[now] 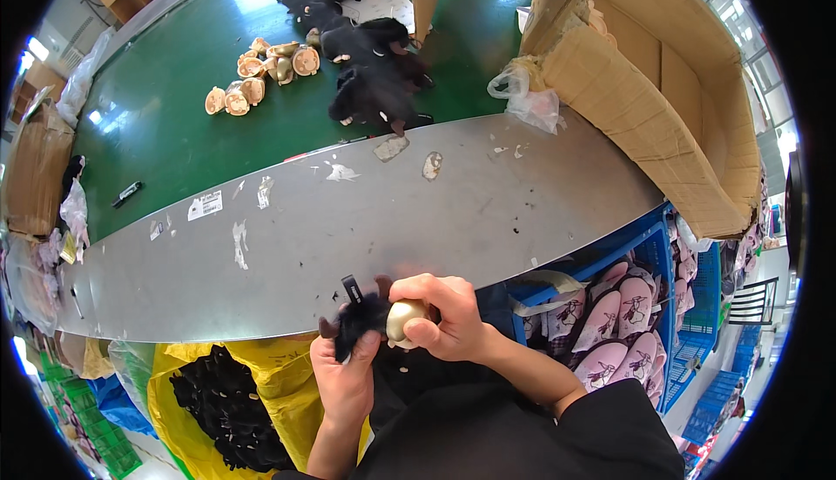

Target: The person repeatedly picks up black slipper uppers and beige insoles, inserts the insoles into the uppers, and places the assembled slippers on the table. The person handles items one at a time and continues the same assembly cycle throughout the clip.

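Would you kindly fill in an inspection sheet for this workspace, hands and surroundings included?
Surface: green top, with a grey metal strip along the near edge bearing torn white patches.
Work pieces: black plush piece and gold rounded piece in hand; pale-and-gold pile and black plush pile beyond.
Clutter: black marker, clear plastic bag, open cardboard box.
Hands: left grips the plush; right grips the gold piece.
Cables: nothing clearly seen.
Surroundings: yellow bag of black pieces; blue crate of pink slippers.
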`<state>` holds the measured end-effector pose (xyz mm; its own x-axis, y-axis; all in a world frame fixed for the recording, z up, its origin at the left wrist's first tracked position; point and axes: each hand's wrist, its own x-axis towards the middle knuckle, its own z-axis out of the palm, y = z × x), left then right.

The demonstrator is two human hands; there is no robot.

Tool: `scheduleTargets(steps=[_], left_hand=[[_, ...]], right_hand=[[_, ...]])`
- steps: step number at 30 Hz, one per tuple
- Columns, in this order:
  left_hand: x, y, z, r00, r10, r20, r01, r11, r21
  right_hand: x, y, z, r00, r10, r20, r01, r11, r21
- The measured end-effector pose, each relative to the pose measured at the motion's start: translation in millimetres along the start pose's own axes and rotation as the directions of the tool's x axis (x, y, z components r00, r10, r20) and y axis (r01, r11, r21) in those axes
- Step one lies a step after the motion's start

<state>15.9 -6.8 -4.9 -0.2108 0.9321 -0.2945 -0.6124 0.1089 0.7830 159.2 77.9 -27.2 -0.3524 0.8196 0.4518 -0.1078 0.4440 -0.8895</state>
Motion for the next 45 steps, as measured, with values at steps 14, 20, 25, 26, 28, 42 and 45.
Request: scheduleTargets(steps=[14, 20, 25, 26, 28, 42, 45], left_hand=[[-10, -1, 13, 0.990, 0.127, -0.066, -0.112, 0.972, 0.207], [-12, -3, 38, 0.979, 0.196, -0.059, -0.168, 0.932, 0.320], [-8, -26, 60, 0.966, 0.214, 0.144, -0.257, 0.842, 0.474], [-7, -30, 64, 0.966, 0.197, 0.166, -0.255, 0.829, 0.498], [-2, -38, 68, 0.964, 0.165, 0.210, -0.255, 0.800, 0.542], [44, -40, 48, 0.731, -0.520, 0.442, 0.134, 0.745, 0.653], [20, -32, 85, 0.750, -0.481, 0.454, 0.136, 0.784, 0.606]], right_hand=[[7, -7, -8, 0.945, -0.323, -0.057, 0.289, 0.901, -0.324], [-6, -23, -27, 0.916, -0.392, -0.085, 0.287, 0.789, -0.542], [-39, -26, -59, 0.927, -0.342, -0.156, 0.130, 0.681, -0.721], [-44, -28, -62, 0.927, -0.325, -0.187, 0.091, 0.681, -0.727], [-51, -34, -67, 0.924, -0.291, -0.249, 0.015, 0.679, -0.734], [-109, -46, -131, 0.973, 0.078, -0.216, -0.112, 0.982, -0.152], [-115, -54, -127, 0.900, 0.437, 0.003, -0.395, 0.811, 0.432]])
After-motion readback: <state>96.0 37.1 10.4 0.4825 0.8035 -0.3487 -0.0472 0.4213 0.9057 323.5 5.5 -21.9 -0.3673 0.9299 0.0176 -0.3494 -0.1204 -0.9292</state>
